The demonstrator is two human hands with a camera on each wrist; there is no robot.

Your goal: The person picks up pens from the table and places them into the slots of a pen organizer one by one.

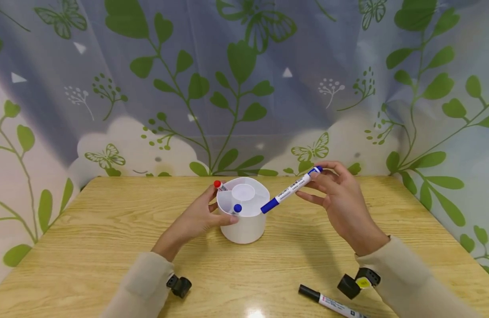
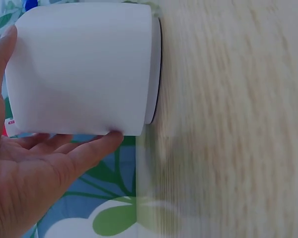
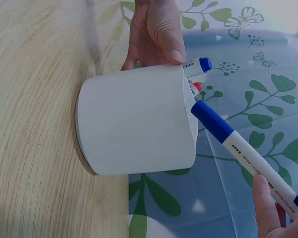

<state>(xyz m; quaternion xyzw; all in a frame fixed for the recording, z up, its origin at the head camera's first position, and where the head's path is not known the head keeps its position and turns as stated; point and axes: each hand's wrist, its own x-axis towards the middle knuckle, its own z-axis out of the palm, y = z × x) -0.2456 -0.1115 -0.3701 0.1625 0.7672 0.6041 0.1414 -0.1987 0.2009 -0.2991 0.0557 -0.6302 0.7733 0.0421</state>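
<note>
There's a wooden surface [image 1: 89,229] bearing a white holder [image 1: 244,229]; the left hand [image 1: 198,214] curls its fingers round it. Fingers pinched together, the right hand [image 1: 343,203] has a blue-ended marker [image 1: 292,189] beside the holder. A black-capped marker [image 1: 333,303] lies apart; a red-topped pen [image 1: 218,184] and a blue-topped pen [image 1: 237,208] stand inside.
</note>
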